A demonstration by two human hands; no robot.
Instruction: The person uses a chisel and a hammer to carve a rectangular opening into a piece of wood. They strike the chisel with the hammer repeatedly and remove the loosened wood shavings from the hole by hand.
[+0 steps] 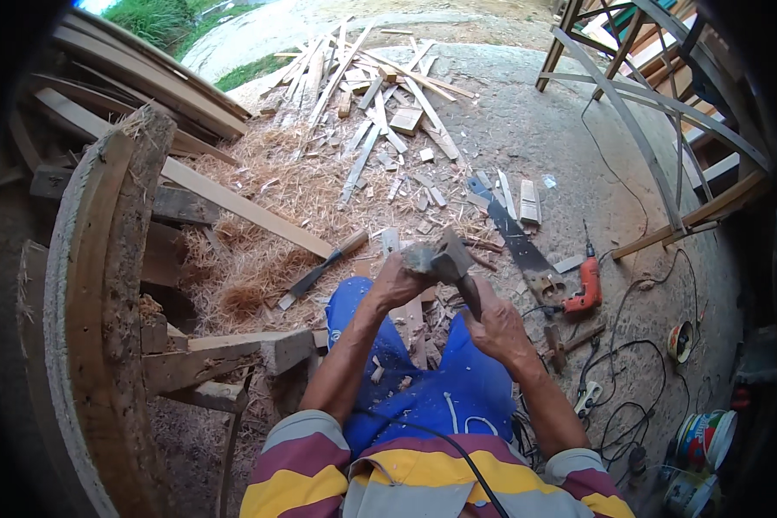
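Observation:
My left hand [397, 285] is closed on a small greyish block [419, 257], held up above my knees. My right hand [492, 324] is wrapped round the handle of a hammer-like tool [449, 252], whose dark head is against or just beside that block; contact is unclear. Below my hands a pale wooden strip [416, 337] lies between my blue-trousered legs among chips. A chisel with a wooden handle [350, 243] lies on shavings ahead to the left. A handsaw [518, 242] and an orange drill [585, 281] lie on the ground to the right.
A curved timber structure [86, 285] stands close at my left, with long boards [147, 69] behind. Wood offcuts [380, 95] are heaped ahead. A wooden frame [656, 173] stands at the right, above tangled cords, a power strip [589, 397] and paint buckets [704, 440].

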